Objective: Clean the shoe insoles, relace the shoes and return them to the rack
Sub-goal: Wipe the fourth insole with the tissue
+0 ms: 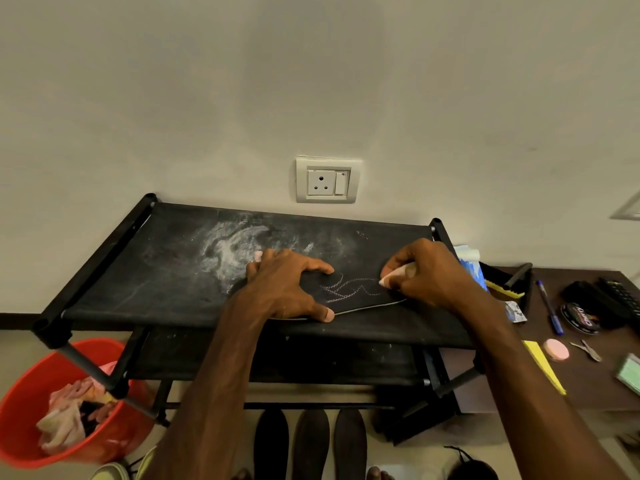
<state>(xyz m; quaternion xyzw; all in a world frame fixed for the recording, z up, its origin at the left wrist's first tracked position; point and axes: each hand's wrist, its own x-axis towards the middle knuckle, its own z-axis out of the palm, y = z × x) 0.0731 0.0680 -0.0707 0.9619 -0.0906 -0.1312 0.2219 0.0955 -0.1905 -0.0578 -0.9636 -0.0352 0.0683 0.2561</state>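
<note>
One insole (349,294) under left hand (289,285) (right (427,271): pale piece (394,274)).

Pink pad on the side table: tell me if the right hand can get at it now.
Probably yes. The pink pad lies uncovered on the table beside that arm. But the right hand pinches a pale piece on the insole, so its grip is full until it lets go.

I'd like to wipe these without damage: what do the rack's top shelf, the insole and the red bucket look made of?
Top shelf: apparently matte black fabric stretched between tubes, dusted with white powder. Insole: thin, dark cloth-like top with pale zigzag lines and a light edge; core unclear. Red bucket: smooth moulded plastic, by its sheen. The right hand pinches a pale block against it.
</note>
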